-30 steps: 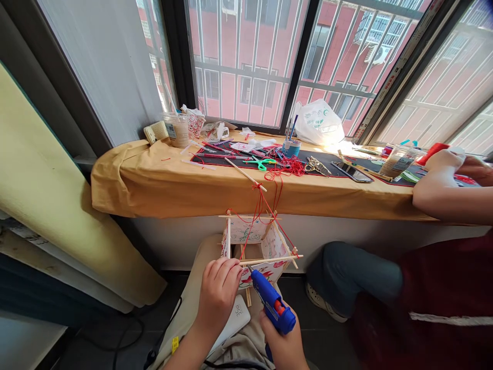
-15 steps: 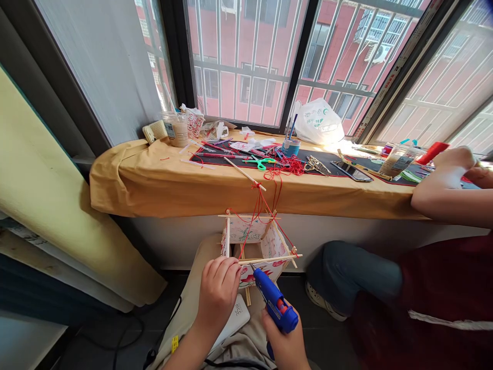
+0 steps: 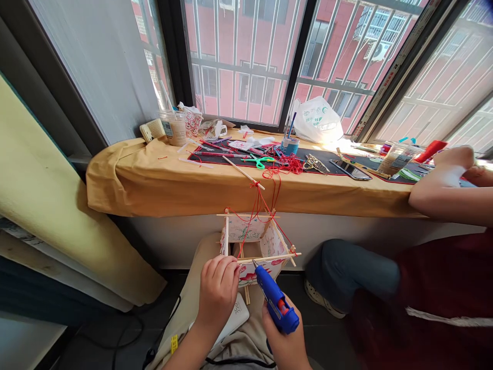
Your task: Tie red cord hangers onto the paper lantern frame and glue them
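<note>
My right hand (image 3: 287, 331) is wrapped round a blue hot glue gun (image 3: 275, 298). Its nozzle points up and left, at the near wooden stick of a box-shaped lantern frame (image 3: 246, 226) with patterned paper sides. At the frame's near left corner, my left hand (image 3: 219, 282) is closed on the stick end; its fingertips hide the corner. Red string (image 3: 252, 226) runs from the frame's corners up to a loose wooden stick (image 3: 243, 173) leaning on the sill's edge. The frame sits above my lap, over a white power bank (image 3: 236, 313).
On the cloth-covered sill (image 3: 127, 177) lie green scissors (image 3: 260, 161), tangled red string (image 3: 290, 163), a phone (image 3: 350, 169) and a blue cup (image 3: 289, 146). Drink cups (image 3: 175, 128) stand there too. A co-worker's arm (image 3: 450, 192) rests at the right.
The glue gun's nozzle has shifted slightly to the right along the near stick. My left hand stays at the corner. The whole view has drifted a little.
</note>
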Demonstrator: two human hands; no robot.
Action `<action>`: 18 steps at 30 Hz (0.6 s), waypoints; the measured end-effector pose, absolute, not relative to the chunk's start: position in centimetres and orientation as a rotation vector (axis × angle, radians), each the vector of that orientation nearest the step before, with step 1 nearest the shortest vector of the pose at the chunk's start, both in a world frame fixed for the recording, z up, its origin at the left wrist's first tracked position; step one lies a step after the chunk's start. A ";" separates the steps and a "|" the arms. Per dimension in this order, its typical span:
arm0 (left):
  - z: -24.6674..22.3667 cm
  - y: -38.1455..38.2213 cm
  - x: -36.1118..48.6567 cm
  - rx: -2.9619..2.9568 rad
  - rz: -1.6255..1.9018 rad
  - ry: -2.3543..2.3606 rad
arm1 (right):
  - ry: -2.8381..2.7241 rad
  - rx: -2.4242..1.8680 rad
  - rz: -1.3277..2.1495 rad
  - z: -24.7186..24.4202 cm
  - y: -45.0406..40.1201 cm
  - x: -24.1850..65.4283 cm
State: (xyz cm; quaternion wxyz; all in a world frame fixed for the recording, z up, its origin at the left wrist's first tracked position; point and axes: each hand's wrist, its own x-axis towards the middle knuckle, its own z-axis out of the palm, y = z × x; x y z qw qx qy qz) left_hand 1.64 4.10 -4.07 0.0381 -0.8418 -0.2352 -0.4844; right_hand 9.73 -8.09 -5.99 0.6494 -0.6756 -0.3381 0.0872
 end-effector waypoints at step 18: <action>-4.0 4.0 1.5 -2.582 -1.498 -0.708 | -0.898 -1.468 0.287 -4.7 -3.9 13.1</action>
